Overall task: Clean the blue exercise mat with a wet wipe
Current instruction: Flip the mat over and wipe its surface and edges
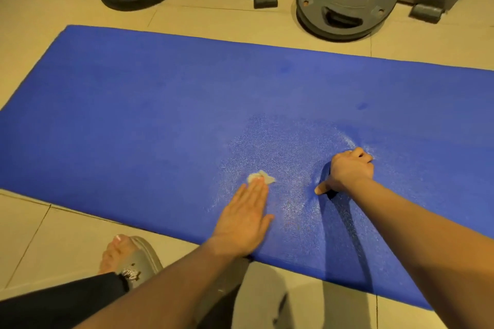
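From the head view, the blue exercise mat (pixel 160 120) lies flat on the tiled floor. The left hand (pixel 244 218) is spread flat and presses a small crumpled wet wipe (pixel 260 177) under its fingertips, near the mat's near edge. To the right of the wipe, the right hand (pixel 348 172) is curled, braced on the mat. The wipe looks light, soft and likely slippery, so flat fingertip pressure suits it best.
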`<state>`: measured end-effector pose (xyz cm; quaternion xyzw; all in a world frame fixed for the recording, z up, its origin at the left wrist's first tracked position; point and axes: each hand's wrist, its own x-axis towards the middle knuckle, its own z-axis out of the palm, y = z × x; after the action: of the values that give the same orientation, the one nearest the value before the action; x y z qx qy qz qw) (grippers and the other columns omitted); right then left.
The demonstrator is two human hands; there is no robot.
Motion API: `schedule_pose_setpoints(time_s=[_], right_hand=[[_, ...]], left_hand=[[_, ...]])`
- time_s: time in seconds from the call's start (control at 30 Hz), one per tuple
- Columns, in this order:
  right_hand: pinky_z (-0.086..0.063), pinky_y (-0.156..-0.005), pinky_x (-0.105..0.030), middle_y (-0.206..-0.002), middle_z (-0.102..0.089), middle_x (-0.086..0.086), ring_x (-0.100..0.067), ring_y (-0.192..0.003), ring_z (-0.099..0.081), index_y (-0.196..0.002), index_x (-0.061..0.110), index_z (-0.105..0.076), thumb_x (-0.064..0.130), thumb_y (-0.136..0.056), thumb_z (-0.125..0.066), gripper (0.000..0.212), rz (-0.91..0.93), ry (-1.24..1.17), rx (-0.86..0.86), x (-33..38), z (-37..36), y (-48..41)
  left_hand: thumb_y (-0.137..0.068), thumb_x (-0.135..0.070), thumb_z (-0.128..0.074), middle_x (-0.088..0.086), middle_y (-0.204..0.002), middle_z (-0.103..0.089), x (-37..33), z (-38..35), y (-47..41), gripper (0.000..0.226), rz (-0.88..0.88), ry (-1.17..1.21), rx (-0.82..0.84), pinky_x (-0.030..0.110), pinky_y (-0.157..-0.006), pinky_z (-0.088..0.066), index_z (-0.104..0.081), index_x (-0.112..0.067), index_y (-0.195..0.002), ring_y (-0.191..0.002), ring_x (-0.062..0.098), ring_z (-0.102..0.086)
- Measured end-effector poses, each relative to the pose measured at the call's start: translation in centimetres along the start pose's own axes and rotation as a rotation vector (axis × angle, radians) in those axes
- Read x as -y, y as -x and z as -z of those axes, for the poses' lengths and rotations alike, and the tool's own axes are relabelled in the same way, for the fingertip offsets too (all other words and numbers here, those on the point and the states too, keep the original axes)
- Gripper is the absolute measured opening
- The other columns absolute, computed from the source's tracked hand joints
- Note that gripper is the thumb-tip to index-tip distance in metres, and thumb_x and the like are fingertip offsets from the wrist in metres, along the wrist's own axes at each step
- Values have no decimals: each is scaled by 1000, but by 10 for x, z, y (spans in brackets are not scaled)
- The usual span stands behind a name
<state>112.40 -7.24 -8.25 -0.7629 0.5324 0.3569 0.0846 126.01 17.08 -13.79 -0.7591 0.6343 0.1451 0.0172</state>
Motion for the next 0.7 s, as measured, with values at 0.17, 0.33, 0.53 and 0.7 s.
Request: schedule_pose_setpoints(time_s=[0.17, 0.33, 0.53, 0.7], right_hand=[[-35, -115, -51, -157, -19, -29, -49, -146, -19, -156, -3, -14, 82, -59, -75, 143, 24, -31, 4, -8, -2, 8], [-22, -120, -57, -166, 12, -22, -43, -154, -2, -159, 6, 15, 88, -53, -73, 159, 174, 103, 169, -35, -23, 40], [-27, -120, -56, -163, 13, -30, -52, -151, 1, -155, -1, 19, 83, -54, -77, 163, 163, 199, 115, -19, -53, 66], [-34, -116, -55, -162, 10, -35, -56, -149, -2, -154, -7, 17, 80, -54, -80, 164, 154, 165, 71, -11, -59, 69]], left_hand=[[-109, -50, -21, 3, -171, 5, 20, 4, 21, 70, 286, 124, 6, 39, -129, -7, -4, -10, -164, -158, 19, 5], [-97, -57, -4, 7, -166, 19, -52, 1, 0, 84, 123, 228, 54, 41, -128, 1, 2, -3, -162, -156, 25, 16], [-106, -51, -30, 3, -170, 15, -51, 4, 3, 76, -75, 90, 96, 39, -128, 5, 0, -11, -164, -156, 18, 17], [-104, -61, -18, -3, -169, 20, 22, 1, 39, 78, 111, 54, 66, 39, -128, 1, 8, -17, -163, -155, 13, 20]])
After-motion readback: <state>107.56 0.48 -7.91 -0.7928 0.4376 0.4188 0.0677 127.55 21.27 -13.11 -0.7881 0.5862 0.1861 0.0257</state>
